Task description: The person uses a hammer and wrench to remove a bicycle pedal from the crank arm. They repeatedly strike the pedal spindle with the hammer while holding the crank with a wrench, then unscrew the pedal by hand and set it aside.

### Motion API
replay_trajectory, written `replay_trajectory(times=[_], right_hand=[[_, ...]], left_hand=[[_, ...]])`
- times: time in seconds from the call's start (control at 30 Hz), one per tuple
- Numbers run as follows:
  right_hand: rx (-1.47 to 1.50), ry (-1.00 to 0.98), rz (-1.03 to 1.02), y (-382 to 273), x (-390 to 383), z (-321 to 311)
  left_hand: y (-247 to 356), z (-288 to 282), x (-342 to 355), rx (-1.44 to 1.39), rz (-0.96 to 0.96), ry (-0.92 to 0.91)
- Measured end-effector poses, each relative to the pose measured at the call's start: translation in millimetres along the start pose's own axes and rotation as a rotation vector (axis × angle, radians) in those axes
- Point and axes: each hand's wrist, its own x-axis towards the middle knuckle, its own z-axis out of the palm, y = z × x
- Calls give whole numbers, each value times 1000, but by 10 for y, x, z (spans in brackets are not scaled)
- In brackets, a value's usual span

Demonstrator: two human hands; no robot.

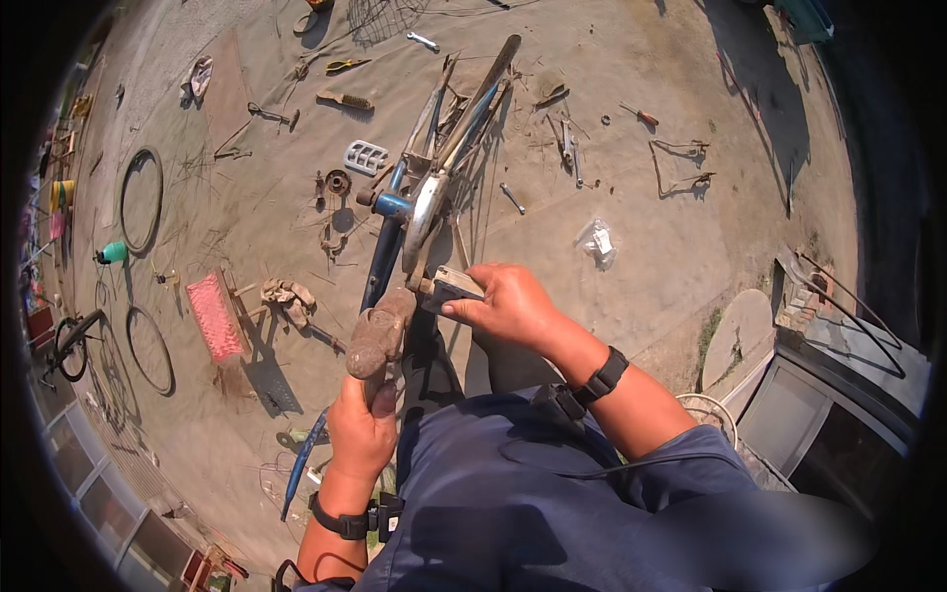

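Observation:
My left hand is closed round the handle of a rusty brown hammer, its thick head above my fist. My right hand grips a rectangular block, pale on top and dark at the side. The block's near end is close to the hammer head; whether they touch I cannot tell. Just beyond both hands lies a blue bicycle frame with a worn, silvery mudguard. Its lower end runs down past the hammer and is partly hidden.
Around the frame lie a grey pedal, a brush, yellow-handled pliers, a spanner, a screwdriver and a clear plastic bag. A pink-topped stool and a tyre are at left.

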Motion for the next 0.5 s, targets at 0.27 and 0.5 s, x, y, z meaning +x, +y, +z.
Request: replay_trajectory(times=[0.27, 0.5], right_hand=[[-79, 33, -37, 45, -71, 68], [-91, 47, -61, 95, -159, 173]], left_hand=[[-48, -119, 65, 81, 189, -25], [121, -353, 40, -272, -54, -9]])
